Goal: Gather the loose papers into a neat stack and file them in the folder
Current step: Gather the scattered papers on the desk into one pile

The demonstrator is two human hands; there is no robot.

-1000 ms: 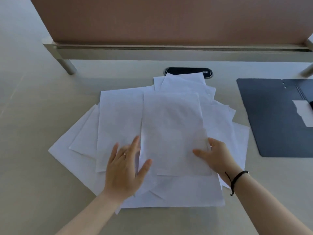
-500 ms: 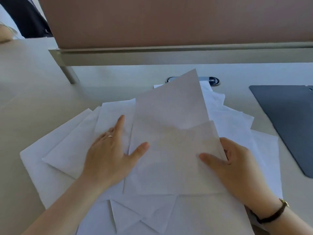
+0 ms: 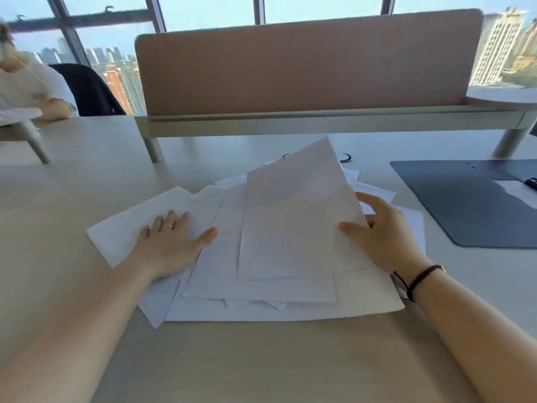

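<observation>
No text, label, brand, number or sign can be read anywhere. The loose papers (image 3: 261, 251) are seen as blank white sheets, and the white patch on the dark folder (image 3: 465, 205) is too blurred for any writing to be made out.

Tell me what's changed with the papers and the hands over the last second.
The right hand has lifted the top sheet by its right edge, so its far end tilts up. The left hand slid left, flat on the spread papers. The pile remains messy, and the folder lies open, untouched.
</observation>
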